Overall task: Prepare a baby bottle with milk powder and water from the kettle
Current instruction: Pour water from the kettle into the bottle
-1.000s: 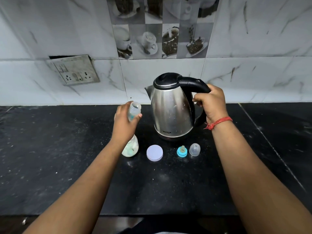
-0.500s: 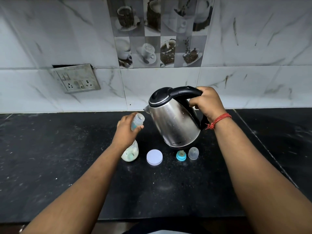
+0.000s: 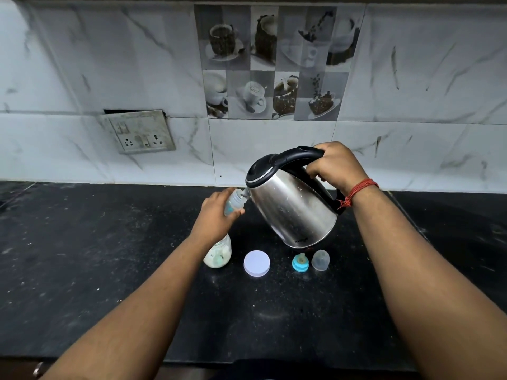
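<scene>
One kettle (image 3: 295, 207) tips toward one baby bottle (image 3: 235, 202).
Right hand (image 3: 333, 164) grips its handle; left hand (image 3: 216, 215) holds the bottle. On the counter (image 3: 82, 256): one jar (image 3: 218, 253), one lid (image 3: 256, 263), one teat (image 3: 300, 263), one cap (image 3: 320, 259).

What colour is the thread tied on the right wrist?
The thread on the right wrist is red-orange; the head view, the only one, shows it clearly.

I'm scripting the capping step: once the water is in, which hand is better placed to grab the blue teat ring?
Right, probably: the right hand on the kettle is above the blue teat ring; the left hand steadies the bottle.
</scene>
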The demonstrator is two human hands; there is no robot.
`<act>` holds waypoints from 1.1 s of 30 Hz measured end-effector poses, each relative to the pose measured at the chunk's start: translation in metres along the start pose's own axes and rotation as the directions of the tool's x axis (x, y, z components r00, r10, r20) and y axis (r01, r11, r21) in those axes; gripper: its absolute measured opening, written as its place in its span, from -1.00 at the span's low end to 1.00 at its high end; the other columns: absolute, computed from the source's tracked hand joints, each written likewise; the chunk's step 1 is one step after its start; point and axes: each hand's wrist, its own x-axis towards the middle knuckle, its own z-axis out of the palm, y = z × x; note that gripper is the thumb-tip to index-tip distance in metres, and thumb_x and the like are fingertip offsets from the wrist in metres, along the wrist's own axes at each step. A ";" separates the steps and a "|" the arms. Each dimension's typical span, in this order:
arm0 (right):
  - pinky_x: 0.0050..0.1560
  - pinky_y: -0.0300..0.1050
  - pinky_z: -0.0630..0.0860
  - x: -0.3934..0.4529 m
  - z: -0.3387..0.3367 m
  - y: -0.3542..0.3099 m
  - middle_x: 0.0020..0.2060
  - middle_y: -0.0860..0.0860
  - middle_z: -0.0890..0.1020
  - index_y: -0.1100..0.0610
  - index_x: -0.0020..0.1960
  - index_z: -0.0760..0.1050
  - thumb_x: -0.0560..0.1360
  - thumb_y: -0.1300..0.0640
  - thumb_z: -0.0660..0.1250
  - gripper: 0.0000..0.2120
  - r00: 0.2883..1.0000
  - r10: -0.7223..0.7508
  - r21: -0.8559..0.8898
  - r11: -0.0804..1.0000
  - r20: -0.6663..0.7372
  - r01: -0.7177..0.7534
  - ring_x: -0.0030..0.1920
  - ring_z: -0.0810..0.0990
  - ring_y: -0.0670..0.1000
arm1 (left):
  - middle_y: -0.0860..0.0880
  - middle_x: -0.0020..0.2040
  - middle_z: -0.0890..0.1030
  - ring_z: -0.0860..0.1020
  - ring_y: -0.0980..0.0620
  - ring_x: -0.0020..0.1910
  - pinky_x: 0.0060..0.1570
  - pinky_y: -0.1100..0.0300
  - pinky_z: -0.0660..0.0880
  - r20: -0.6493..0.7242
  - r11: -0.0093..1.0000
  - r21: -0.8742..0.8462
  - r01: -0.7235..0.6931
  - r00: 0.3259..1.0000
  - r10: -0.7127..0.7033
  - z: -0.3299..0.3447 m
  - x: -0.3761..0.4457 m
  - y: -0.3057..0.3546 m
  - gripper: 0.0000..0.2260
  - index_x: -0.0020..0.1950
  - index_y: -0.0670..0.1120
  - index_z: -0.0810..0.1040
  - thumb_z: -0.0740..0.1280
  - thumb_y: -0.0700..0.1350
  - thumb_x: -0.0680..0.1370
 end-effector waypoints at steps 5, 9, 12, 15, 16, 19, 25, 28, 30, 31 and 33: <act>-0.34 -0.12 0.40 0.004 0.000 -0.005 -0.59 -0.12 0.48 -0.04 -0.40 0.54 0.10 0.20 0.37 -0.85 1.000 0.008 -0.047 0.999 -0.005 -0.009 -0.41 0.47 0.01 | -0.10 0.39 0.51 0.42 -0.16 0.38 0.40 -0.12 0.40 -0.004 1.000 -0.001 -0.002 1.000 0.002 0.000 0.001 -0.002 -0.47 0.53 0.02 0.42 0.47 0.00 0.58; -0.36 -0.14 0.37 0.007 0.000 -0.012 -0.59 -0.14 0.49 -0.11 -0.38 0.55 0.08 0.16 0.35 -0.81 1.000 -0.008 -0.096 0.995 0.014 0.009 -0.42 0.47 0.00 | -0.09 0.41 0.50 0.41 -0.15 0.41 0.41 -0.12 0.39 -0.002 1.000 0.006 -0.003 1.000 0.003 0.002 0.003 -0.003 -0.46 0.54 0.03 0.41 0.46 0.01 0.58; -0.38 -0.16 0.36 0.011 0.002 -0.019 -0.57 -0.16 0.51 -0.16 -0.33 0.55 0.06 0.13 0.32 -0.75 0.999 -0.027 -0.161 0.987 0.030 0.032 -0.41 0.48 0.00 | -0.08 0.43 0.48 0.38 -0.14 0.43 0.42 -0.12 0.39 0.002 1.000 0.013 -0.003 1.000 0.003 0.003 0.005 -0.002 -0.45 0.56 0.03 0.39 0.45 0.02 0.59; -0.38 -0.17 0.34 0.014 0.003 -0.023 -0.54 -0.19 0.54 -0.19 -0.32 0.55 0.05 0.12 0.31 -0.73 0.998 -0.039 -0.206 0.977 0.044 0.047 -0.39 0.51 0.00 | -0.07 0.43 0.48 0.37 -0.13 0.44 0.42 -0.11 0.39 0.009 1.000 0.013 -0.001 1.000 0.001 0.004 0.006 -0.002 -0.44 0.56 0.05 0.38 0.45 0.02 0.59; -0.38 -0.17 0.33 0.016 0.003 -0.024 -0.54 -0.19 0.54 -0.19 -0.33 0.55 0.04 0.12 0.31 -0.73 0.998 -0.042 -0.219 0.974 0.049 0.052 -0.39 0.51 0.00 | -0.07 0.43 0.48 0.37 -0.13 0.44 0.42 -0.09 0.39 0.010 1.000 0.012 -0.002 1.000 0.002 0.004 0.007 -0.002 -0.44 0.56 0.05 0.38 0.45 0.02 0.59; -0.38 -0.17 0.33 0.021 0.003 -0.027 -0.55 -0.18 0.53 -0.17 -0.33 0.55 0.04 0.11 0.31 -0.74 0.997 -0.047 -0.245 0.968 0.059 0.060 -0.39 0.51 0.00 | -0.08 0.43 0.48 0.38 -0.14 0.43 0.41 -0.06 0.37 0.012 1.000 0.011 -0.005 1.000 0.005 0.004 0.009 -0.004 -0.44 0.56 0.04 0.38 0.46 0.02 0.59; -0.36 -0.16 0.39 0.033 0.001 -0.033 -0.46 -0.03 0.57 0.05 -0.34 0.55 0.04 0.11 0.33 -0.81 0.995 -0.065 -0.316 0.945 0.071 0.084 -0.35 0.55 0.04 | -0.08 0.42 0.49 0.39 -0.14 0.42 0.41 -0.07 0.38 0.007 1.000 0.006 -0.005 1.000 0.005 0.004 0.012 -0.006 -0.44 0.56 0.04 0.39 0.46 0.03 0.58; -0.36 -0.16 0.38 0.037 -0.001 -0.036 -0.43 -0.01 0.58 0.06 -0.34 0.54 0.06 0.13 0.33 -0.83 0.994 -0.080 -0.339 0.935 0.079 0.102 -0.33 0.55 0.05 | -0.07 0.42 0.49 0.38 -0.14 0.43 0.41 -0.08 0.38 0.006 1.000 0.003 -0.002 1.000 0.002 0.005 0.013 -0.006 -0.43 0.56 0.04 0.38 0.46 0.03 0.58; -0.36 -0.16 0.38 0.039 -0.003 -0.038 -0.43 0.00 0.58 0.07 -0.34 0.54 0.06 0.14 0.33 -0.83 0.993 -0.088 -0.347 0.931 0.081 0.111 -0.34 0.55 0.06 | -0.07 0.43 0.49 0.38 -0.13 0.43 0.42 -0.08 0.38 0.006 1.000 0.005 0.002 1.000 -0.002 0.006 0.014 -0.005 -0.43 0.56 0.03 0.38 0.46 0.04 0.58; -0.36 -0.15 0.37 0.040 -0.004 -0.039 -0.43 0.01 0.57 0.07 -0.34 0.53 0.06 0.14 0.32 -0.83 0.992 -0.090 -0.350 0.930 0.083 0.113 -0.35 0.54 0.06 | -0.06 0.43 0.49 0.38 -0.12 0.43 0.42 -0.08 0.38 0.006 1.000 0.004 0.005 1.000 -0.005 0.006 0.015 -0.005 -0.43 0.56 0.04 0.37 0.46 0.04 0.58; -0.37 -0.16 0.35 0.042 -0.006 -0.042 -0.44 0.01 0.56 0.08 -0.34 0.52 0.05 0.14 0.31 -0.82 0.992 -0.092 -0.354 0.928 0.089 0.117 -0.37 0.52 0.06 | -0.06 0.42 0.49 0.39 -0.11 0.43 0.42 -0.08 0.39 0.006 1.000 0.002 0.005 1.000 -0.005 0.006 0.016 -0.005 -0.43 0.56 0.04 0.38 0.46 0.04 0.59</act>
